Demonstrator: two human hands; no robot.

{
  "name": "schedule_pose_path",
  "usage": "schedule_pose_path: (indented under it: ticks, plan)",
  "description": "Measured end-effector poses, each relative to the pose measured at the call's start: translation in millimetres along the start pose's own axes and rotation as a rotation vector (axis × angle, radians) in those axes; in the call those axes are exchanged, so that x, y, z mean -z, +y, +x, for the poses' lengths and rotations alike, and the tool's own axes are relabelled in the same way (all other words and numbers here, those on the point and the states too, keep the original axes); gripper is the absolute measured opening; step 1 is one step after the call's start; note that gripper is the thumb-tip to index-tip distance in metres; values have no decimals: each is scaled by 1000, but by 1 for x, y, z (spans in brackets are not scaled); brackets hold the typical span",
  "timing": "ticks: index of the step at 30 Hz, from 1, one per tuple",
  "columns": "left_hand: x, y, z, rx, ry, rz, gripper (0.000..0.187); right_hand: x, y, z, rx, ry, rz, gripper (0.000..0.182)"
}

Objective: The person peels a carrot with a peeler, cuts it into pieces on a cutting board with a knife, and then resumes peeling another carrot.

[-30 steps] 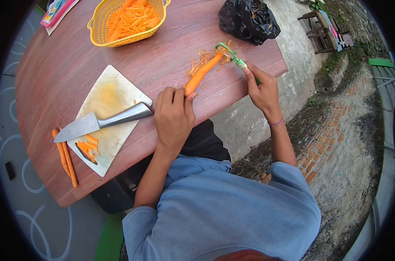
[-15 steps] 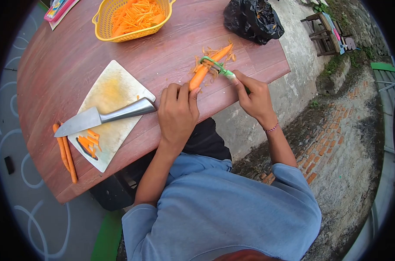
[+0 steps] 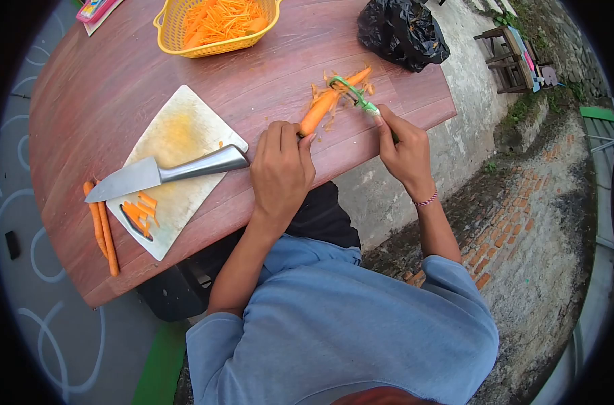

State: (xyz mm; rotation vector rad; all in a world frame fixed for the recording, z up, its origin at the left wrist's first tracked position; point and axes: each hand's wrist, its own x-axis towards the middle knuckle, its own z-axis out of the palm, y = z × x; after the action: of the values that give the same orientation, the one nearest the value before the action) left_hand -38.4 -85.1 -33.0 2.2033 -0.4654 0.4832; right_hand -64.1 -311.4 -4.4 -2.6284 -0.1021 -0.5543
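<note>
My left hand [image 3: 282, 165] grips the near end of an orange carrot [image 3: 318, 111], whose far tip points away over the table. In my right hand [image 3: 403, 145] is a green peeler [image 3: 365, 104], its head lying across the carrot's upper half. Thin peelings [image 3: 366, 88] lie around the carrot's far part. To the left, a large knife [image 3: 165, 177] rests across a white cutting board [image 3: 195, 121], its blade tip past the board's edge. Carrot pieces [image 3: 139, 212] sit by the board's handle hole. Two slim carrots [image 3: 102, 229] lie beside the board.
A yellow basket [image 3: 216, 47] of shredded carrot stands at the far side of the wooden table [image 3: 84, 135]. A black plastic bag [image 3: 401, 34] sits near the table's right corner. A pink item [image 3: 94, 9] lies at the far left, and a wooden stool [image 3: 509, 61] stands beyond.
The peeler head has moved up along the carrot, away from my left hand. The view has shifted slightly; my left hand still holds the carrot's near end.
</note>
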Motion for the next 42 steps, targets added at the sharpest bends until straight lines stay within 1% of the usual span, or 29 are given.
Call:
schedule_pose_path:
  ticks: [3, 4, 5, 7, 8, 9, 11, 12, 13, 15, 16, 19, 21, 23, 25, 27, 31, 33, 34, 35, 37, 38, 39, 41, 42]
  plan:
    - [0, -1, 0, 17, -1, -18, 18, 2, -6, 0, 13, 12, 24, 24]
    - [1, 0, -1, 33, -19, -36, 18, 2, -18, -6, 53, -42, 69, 23]
    - [0, 0, -2, 49, -37, -56, 19, -1, -23, -11, 53, -43, 68, 23]
    - [0, -2, -1, 36, -16, -43, 18, -9, -25, -19, 124, -99, 73, 22]
    - [-1, -2, -2, 26, 6, -29, 18, -10, -20, -11, 94, -20, 80, 22]
    - [0, -2, -3, 30, 2, -29, 18, -6, -15, -6, 90, -24, 81, 22]
    - [1, -2, -2, 27, 0, -28, 19, 2, -8, 2, -32, 21, -24, 21]
    - [1, -2, -2, 25, -1, -28, 19, 0, -13, -1, 21, 33, 39, 21]
    - [0, -3, -3, 31, 1, -39, 19, -1, -21, -7, 20, 34, 37, 21]
    - [-1, -4, -3, 36, 0, -55, 19, -3, -38, -20, 101, -142, 92, 20]
    - [-1, -4, -2, 34, 6, -54, 19, -3, -36, -18, 98, -144, 90, 20]
    - [0, -3, -4, 41, 8, -51, 19, 0, -24, -5, -106, -55, 57, 21]
    - [0, -4, -3, 37, 8, -48, 19, -3, -24, -10, -76, -23, 59, 22]
    - [0, -4, -3, 28, 5, -51, 19, -8, -34, -22, 79, -92, 194, 22]
    - [0, -4, -2, 18, 14, -43, 19, -6, -33, -20, 47, -104, 189, 22]
    - [0, -4, -4, 14, 21, -30, 18, -1, -23, -9, -95, -86, 49, 23]
    - [1, -5, -3, 4, 9, -32, 19, 0, -29, -11, -55, -76, 128, 23]
    - [0, -5, -3, 3, 3, -44, 19, -3, -35, -18, 39, -145, 115, 22]
    - [-1, -5, -3, -1, 11, -39, 19, -7, -29, -14, 35, -48, 130, 22]
    - [-1, -5, -4, -3, 18, -33, 19, -6, -23, -8, 35, -50, 131, 22]
    - [-1, -5, -4, 1, 17, -35, 19, 4, -11, 5, -171, -14, 25, 21]
    - [0, -5, -3, 1, 14, -39, 18, 9, -12, 8, -214, -46, 49, 20]
    - [0, -4, -2, -5, 20, -36, 18, 10, -15, 6, -209, -38, 51, 20]
    - [0, -1, -3, 44, -38, -54, 19, 6, -24, -4, -16, -75, 167, 22]
    - [0, -1, -2, 35, -37, -55, 19, 2, -26, -8, 80, -98, 157, 23]
